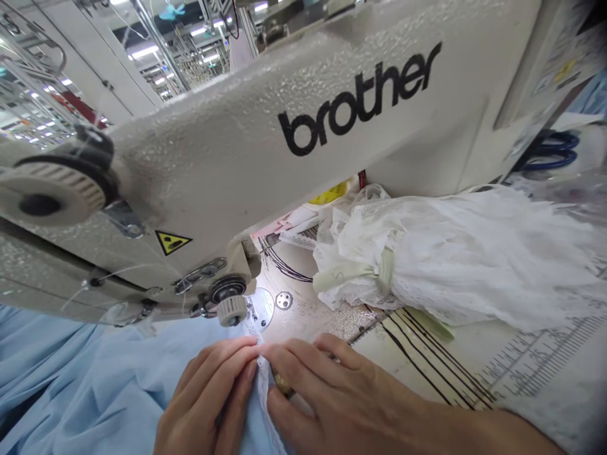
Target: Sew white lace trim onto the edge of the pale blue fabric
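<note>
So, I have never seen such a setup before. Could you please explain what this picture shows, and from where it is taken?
There is no robot: a camera worn on a person's head took this, looking forward and down. The large pale body marked "brother" is a sewing machine. Below it are the person's own left hand and right hand. Their fingertips meet at white lace trim, which runs along light blue fabric; whether they pinch it or only press it, I cannot tell. Something small and brownish shows beneath the right hand, too hidden to name. To the right, on a table with ruler marks, lies a bundle of white lace-edged fabric tied with a pale green strip.
</note>
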The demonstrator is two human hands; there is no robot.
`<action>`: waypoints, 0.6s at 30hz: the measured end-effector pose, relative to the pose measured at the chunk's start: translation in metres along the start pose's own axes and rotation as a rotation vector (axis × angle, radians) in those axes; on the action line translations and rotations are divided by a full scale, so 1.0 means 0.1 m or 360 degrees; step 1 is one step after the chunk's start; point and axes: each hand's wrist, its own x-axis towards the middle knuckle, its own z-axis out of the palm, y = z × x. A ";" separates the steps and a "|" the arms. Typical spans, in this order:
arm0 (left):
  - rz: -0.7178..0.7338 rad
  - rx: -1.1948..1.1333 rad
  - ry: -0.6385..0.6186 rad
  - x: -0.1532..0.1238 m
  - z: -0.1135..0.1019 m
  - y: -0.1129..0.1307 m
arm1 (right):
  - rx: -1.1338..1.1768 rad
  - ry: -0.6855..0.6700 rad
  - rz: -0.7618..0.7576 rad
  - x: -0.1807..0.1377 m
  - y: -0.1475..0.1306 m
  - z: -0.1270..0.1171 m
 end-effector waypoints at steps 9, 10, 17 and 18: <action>-0.0034 0.0065 0.0001 0.03 -0.01 -0.03 | 0.0000 0.0039 -0.0115 -0.03 0.03 0.00; -0.0073 0.0080 -0.0007 0.02 0.00 -0.04 | 0.0004 0.0037 -0.0120 -0.03 0.03 0.00; -0.0169 0.0137 -0.0110 -0.05 0.05 -0.14 | 0.0010 -0.0002 -0.0158 -0.02 0.04 0.01; -0.0165 0.0136 -0.0109 -0.06 0.05 -0.14 | 0.0010 -0.0003 -0.0159 -0.02 0.05 0.01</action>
